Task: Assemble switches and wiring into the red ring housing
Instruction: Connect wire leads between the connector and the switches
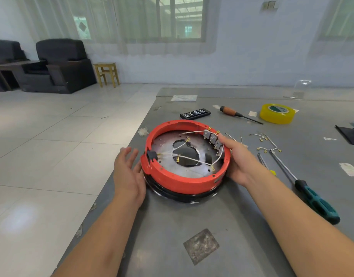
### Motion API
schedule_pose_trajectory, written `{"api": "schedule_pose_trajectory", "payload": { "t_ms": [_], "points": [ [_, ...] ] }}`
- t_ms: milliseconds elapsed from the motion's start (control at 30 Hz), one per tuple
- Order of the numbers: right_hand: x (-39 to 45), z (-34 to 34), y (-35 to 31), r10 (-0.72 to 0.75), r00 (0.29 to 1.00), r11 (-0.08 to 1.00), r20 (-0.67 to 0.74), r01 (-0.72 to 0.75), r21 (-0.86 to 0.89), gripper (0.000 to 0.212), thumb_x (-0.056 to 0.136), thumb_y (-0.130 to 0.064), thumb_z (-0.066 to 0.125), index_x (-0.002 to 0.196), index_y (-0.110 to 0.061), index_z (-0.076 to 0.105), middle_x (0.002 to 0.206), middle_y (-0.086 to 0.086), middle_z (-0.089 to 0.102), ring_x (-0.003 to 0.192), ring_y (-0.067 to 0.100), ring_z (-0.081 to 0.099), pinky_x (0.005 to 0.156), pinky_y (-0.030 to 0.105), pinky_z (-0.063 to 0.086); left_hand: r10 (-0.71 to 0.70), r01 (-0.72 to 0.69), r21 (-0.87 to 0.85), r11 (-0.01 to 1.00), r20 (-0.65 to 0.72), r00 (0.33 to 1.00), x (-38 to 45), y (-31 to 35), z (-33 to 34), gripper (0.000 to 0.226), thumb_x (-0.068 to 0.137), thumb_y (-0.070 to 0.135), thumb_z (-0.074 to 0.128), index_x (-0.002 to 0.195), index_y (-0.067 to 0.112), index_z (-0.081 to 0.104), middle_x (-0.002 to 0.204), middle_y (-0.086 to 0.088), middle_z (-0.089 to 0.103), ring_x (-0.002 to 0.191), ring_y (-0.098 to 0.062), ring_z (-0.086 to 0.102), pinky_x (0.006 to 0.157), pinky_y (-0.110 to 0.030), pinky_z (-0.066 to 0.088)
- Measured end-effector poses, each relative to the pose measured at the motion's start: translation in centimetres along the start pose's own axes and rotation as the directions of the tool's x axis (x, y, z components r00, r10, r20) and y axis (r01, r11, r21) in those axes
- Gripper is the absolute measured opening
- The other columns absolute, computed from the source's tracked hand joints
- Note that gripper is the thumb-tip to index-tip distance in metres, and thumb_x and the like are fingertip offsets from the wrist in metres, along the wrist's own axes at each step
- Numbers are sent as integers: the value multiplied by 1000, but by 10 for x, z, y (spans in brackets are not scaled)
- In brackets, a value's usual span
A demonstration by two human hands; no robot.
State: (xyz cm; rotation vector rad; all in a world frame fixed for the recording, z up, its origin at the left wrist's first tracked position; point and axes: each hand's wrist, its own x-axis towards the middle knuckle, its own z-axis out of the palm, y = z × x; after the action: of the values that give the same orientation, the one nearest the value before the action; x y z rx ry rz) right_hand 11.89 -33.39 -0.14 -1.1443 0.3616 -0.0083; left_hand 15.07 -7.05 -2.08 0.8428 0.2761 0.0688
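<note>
The red ring housing [182, 179] sits on a black base in the middle of the grey table [222, 216]. Several grey switches [212, 137] line its far right inner wall. White wires [194, 157] with brass terminals cross the metal plate inside, and a black connector [152, 155] sits at the left wall. My left hand [128, 172] is open beside the ring's left side, fingers spread, close to the rim. My right hand [239, 162] cups the ring's right side, with the thumb over the rim by the switches.
Loose wires with terminals [266, 143] lie right of the ring. A teal-handled screwdriver [314, 198] and a thin tool [264, 161] lie near my right forearm. Farther back are a bit set [195, 113], a brown-handled screwdriver [234, 112] and yellow tape [277, 113]. The table edge runs along the left.
</note>
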Motion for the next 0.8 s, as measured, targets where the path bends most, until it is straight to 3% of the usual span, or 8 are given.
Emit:
{"api": "schedule_pose_trajectory", "payload": {
  "t_ms": [100, 200, 267, 333, 433, 567, 700, 800],
  "points": [
    [-1, 9, 5, -7, 998, 997, -57, 12, 81, 42, 97, -48, 61, 114, -13, 77, 109, 14, 78, 100, 30, 76, 88, 42, 59, -102, 107, -65, 992, 84, 991, -7, -1, 0, 41, 101, 21, 41, 138, 7, 53, 123, -20, 67, 88, -27, 71, 75, -37, 60],
    [0, 18, 10, -40, 993, 981, -108, 60, 186, 45, 99, -48, 58, 128, -16, 71, 113, 12, 77, 105, 30, 75, 93, 44, 59, -180, 182, 10, 983, 220, 959, -21, -11, 9, 50, 104, 29, 38, 149, 11, 47, 109, -13, 73, 94, -28, 74, 91, -44, 58],
    [0, 25, 13, -49, 990, 959, -132, 83, 270, 48, 100, -48, 57, 137, -19, 63, 122, 11, 75, 110, 32, 73, 98, 50, 56, -216, 206, 65, 976, 314, 925, -33, -17, 19, 53, 108, 53, 40, 149, 20, 48, 125, -14, 74, 114, -32, 73, 104, -50, 53],
    [1, 31, 19, -55, 986, 931, -156, 107, 349, 52, 99, -49, 59, 142, -20, 56, 128, 11, 72, 114, 33, 71, 104, 56, 53, -274, 239, 138, 961, 373, 886, -45, -22, 26, 64, 99, 68, 48, 147, 27, 51, 141, -15, 67, 126, -32, 68, 117, -50, 44],
    [1, 45, 29, -95, 974, 892, -205, 175, 418, 55, 97, -48, 64, 145, -26, 48, 130, 9, 71, 115, 33, 70, 104, 58, 52, -333, 248, 242, 938, 429, 840, -59, -35, 32, 75, 90, 59, 71, 153, 30, 42, 151, -11, 60, 134, -28, 62, 123, -47, 39],
    [-7, 71, 45, -176, 946, 831, -273, 292, 474, 59, 93, -41, 73, 141, -32, 40, 125, 4, 72, 106, 25, 75, 96, 58, 57, -259, 213, 154, 965, 416, 872, -60, -45, 37, 72, 86, 34, 78, 144, 28, 35, 139, -14, 68, 122, -33, 70, 115, -48, 47],
    [-12, 80, 58, -229, 952, 896, -201, 287, 338, 81, 76, -46, 82, 142, -41, 34, 126, 1, 71, 103, 22, 75, 89, 52, 61, -190, 158, 119, 980, 336, 922, -48, -35, 32, 75, 91, 29, 81, 151, 16, 38, 130, -16, 73, 116, -32, 74, 100, -46, 59],
    [-15, 75, 59, -208, 972, 927, -107, 231, 297, 85, 74, -46, 86, 141, -41, 34, 122, -1, 74, 100, 22, 77, 77, 42, 63, -199, 159, 147, 976, 318, 927, -41, -31, 25, 82, 80, 29, 77, 152, 8, 42, 131, -20, 71, 114, -36, 74, 100, -50, 59]
  ]
}}
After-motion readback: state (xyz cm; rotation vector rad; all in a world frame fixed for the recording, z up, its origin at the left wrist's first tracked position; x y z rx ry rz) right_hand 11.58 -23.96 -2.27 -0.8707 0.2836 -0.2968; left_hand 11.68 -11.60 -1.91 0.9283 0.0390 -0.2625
